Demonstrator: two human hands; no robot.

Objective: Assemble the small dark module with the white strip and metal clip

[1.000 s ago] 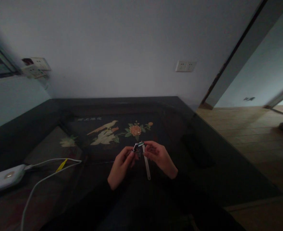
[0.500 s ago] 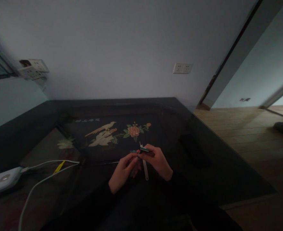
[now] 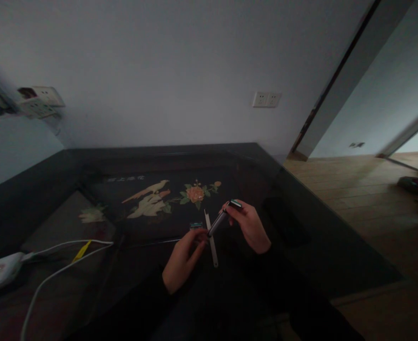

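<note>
My right hand [image 3: 247, 225] is closed on a small dark piece with a green and pale edge [image 3: 235, 204]. From it a narrow, dark and silvery strip [image 3: 217, 222] slants down to my left hand [image 3: 183, 258]. My left hand's fingertips close around the lower end of that strip; their exact grip is partly hidden. Just beyond the left fingers shows a small teal-green piece [image 3: 196, 225]; I cannot tell whether the hand touches it. A slim whitish bar [image 3: 213, 248], notched at the top and with a hole at the bottom, lies on the table between my hands.
The dark glossy table [image 3: 180, 156] bears a bird and flower picture [image 3: 194, 194]. At left are a white device [image 3: 3, 272] and its white cable [image 3: 52, 274] with a yellow tag [image 3: 82, 251]. A dark flat object [image 3: 285, 220] lies right of my right hand. Behind stands the wall.
My hands have drawn apart: the right hand has moved right and slightly up with the green-edged piece. The slanting strip between them and the teal-green piece now show more fully.
</note>
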